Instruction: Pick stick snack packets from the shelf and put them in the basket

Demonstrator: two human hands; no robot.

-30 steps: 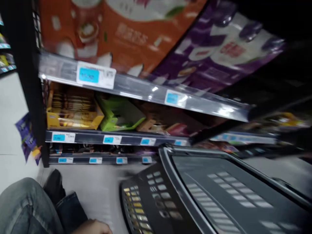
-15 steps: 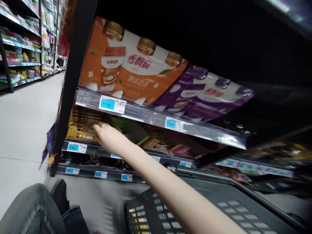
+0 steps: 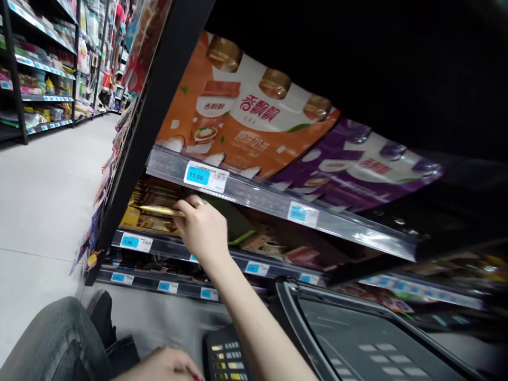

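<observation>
My right hand reaches into the lower shelf, its fingers pinched round one end of a slim gold packet. The packet lies level, just above an open yellow box holding several similar packets in a row. A blue price tag reading 1.00 sits on the shelf edge below that box. Low in the picture, my left hand is near my knees, left of the shopping basket. Motion blur and the picture's bottom edge obscure its fingers.
An upper shelf edge runs over my right hand, carrying orange milk tea packs and purple packs. A black shelf post stands at the left. Beyond it, the pale aisle floor leads to other shelves.
My right hand has drawn up from the yellow box with a gold packet in its fingers. My left hand has come into view at the bottom. The view and the basket have shifted.
</observation>
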